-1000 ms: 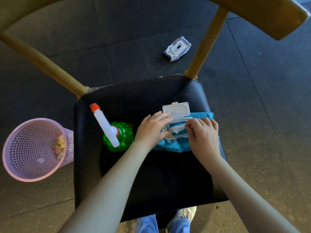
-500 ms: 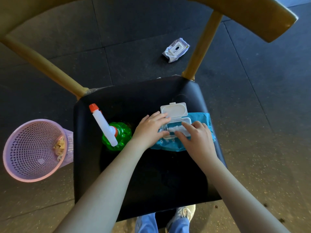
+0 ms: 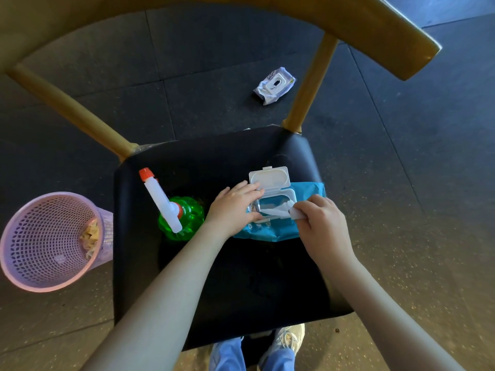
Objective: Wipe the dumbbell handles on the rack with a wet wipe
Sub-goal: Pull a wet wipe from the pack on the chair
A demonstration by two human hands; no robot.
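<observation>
A blue wet-wipe pack (image 3: 308, 190) lies on the black chair seat (image 3: 241, 285) with its white flip lid (image 3: 269, 177) standing open. My left hand (image 3: 233, 207) lies flat on the pack's left end, fingers straight, holding it down. My right hand (image 3: 318, 223) pinches a white wet wipe (image 3: 276, 211) that stretches out of the pack's opening toward the right. No dumbbells or rack are in view.
A green spray bottle (image 3: 184, 215) with a white nozzle and orange tip lies on the seat's left. A pink mesh bin (image 3: 45, 242) with crumpled waste stands on the floor at left. Another white wipe pack (image 3: 274, 85) lies on the dark floor behind the wooden chair back (image 3: 375, 30).
My right hand went from reaching into the pack's opening to pinching a wipe and drawing it out rightward. My left hand stayed pressed on the pack.
</observation>
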